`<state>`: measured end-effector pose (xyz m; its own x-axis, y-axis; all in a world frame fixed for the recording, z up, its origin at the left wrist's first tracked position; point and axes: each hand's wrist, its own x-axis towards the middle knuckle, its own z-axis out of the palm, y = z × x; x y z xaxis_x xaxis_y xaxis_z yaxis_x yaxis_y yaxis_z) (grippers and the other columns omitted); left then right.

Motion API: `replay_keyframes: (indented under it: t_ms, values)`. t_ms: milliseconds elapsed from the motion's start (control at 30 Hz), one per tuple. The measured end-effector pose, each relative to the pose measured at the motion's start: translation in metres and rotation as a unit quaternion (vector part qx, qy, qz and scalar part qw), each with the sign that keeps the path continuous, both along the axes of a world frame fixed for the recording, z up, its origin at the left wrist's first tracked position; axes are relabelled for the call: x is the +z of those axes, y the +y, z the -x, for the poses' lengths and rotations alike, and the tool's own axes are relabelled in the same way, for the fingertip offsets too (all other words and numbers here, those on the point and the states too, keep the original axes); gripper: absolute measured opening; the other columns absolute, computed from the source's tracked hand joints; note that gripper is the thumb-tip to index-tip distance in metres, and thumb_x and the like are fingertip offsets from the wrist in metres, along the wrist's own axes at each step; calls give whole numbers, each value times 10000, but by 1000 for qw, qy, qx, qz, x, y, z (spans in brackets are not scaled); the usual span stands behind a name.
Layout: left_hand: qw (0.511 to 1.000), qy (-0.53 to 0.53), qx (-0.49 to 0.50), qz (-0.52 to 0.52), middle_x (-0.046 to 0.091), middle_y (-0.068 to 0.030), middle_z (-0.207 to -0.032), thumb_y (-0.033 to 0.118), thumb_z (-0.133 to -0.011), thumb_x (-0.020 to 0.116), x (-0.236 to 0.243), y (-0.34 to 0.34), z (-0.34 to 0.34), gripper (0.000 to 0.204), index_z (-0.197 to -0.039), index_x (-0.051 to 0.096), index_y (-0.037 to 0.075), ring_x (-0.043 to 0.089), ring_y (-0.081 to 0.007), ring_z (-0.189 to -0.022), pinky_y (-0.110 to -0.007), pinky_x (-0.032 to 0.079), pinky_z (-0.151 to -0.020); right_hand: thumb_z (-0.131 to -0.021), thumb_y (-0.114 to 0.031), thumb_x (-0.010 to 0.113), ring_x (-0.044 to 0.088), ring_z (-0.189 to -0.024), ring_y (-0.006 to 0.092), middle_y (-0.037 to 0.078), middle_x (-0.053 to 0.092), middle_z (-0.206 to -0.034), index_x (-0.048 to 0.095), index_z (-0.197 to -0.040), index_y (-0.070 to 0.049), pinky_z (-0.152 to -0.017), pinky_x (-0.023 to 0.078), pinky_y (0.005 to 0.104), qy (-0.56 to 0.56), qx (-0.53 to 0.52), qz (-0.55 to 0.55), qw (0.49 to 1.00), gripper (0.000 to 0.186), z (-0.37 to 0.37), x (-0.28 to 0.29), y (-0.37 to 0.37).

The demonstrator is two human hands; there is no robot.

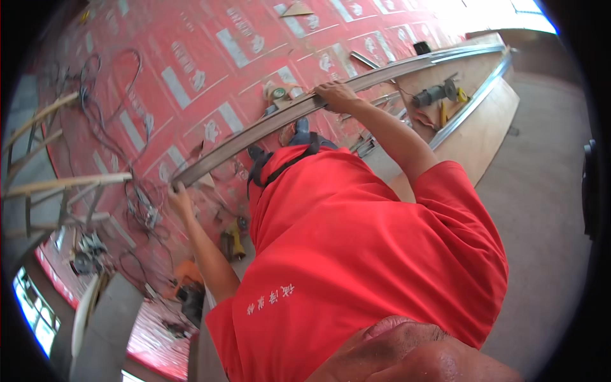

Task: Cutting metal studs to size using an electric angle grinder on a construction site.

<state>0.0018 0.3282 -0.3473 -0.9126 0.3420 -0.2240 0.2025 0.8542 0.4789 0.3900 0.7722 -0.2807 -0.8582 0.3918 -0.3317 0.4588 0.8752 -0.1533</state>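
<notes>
A long, narrow grey-brown profile point(248, 135), which looks like a metal channel, crosses in front of me, slanting from lower left up to the right. My left hand point(181, 198) is closed at its near left end; the fingertips are partly hidden. Farther along, my right hand point(337, 97) grips it near the middle, fingers over the top edge. Beyond my right hand, the strip stretches over a plywood board point(503, 118). A grey power tool with a disc point(436, 94) lies there, beside shiny metal strips point(468, 99).
Red printed sheeting point(191, 38) covers the floor. Loose cables point(95, 108) and wooden trestle legs point(70, 183) are at left. A yellow-and-black tool point(234, 242) lies near my left forearm. Another tool point(89, 254) sits farther left, and a small triangular offcut point(297, 9) lies far off.
</notes>
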Motion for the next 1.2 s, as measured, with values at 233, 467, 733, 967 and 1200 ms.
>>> replay_keyframes:
  t_ms: [233,467,733,967,1200]
  values:
    - [999,14,-19,48,646,-279,-970,394,-823,521,24,25,-6,499,-984,644,-61,605,-441,-914,-490,451,-807,-664,-218,759,580,-1072,253,81,617,-1051,568,-1119,-110,-929,435,382,-25,-37,-2,999,506,-10,-9,2]
    - [1000,2,-27,14,644,-301,-968,396,-801,549,15,15,8,543,-985,637,-107,602,-457,-923,-502,444,-835,-694,-214,728,585,-1048,248,76,618,-1026,573,-1041,-95,-905,431,388,-24,-47,11,999,398,-4,-11,1]
    - [989,126,-52,59,567,-277,-1153,302,-828,601,36,66,-6,591,-1269,453,-63,560,-418,-1054,-480,432,-919,-668,-332,751,559,-1116,258,89,608,-1089,572,-1167,-126,-925,405,407,4,-38,44,998,569,-10,22,9]
    - [926,158,-327,-104,532,-232,-1249,177,-801,624,98,230,-93,513,-1256,497,-23,486,-388,-1172,-482,371,-1001,-779,-276,735,633,-945,308,145,665,-974,634,-1062,-68,-844,488,390,426,-471,-47,771,366,-129,45,66]
    - [797,58,-588,-122,534,-233,-1224,242,-781,687,95,418,-250,598,-1273,468,-17,483,-389,-1173,-473,373,-1007,-702,-602,700,559,-1168,336,260,586,-1202,524,-1173,97,-942,450,424,167,-903,-118,378,862,-354,4,157]
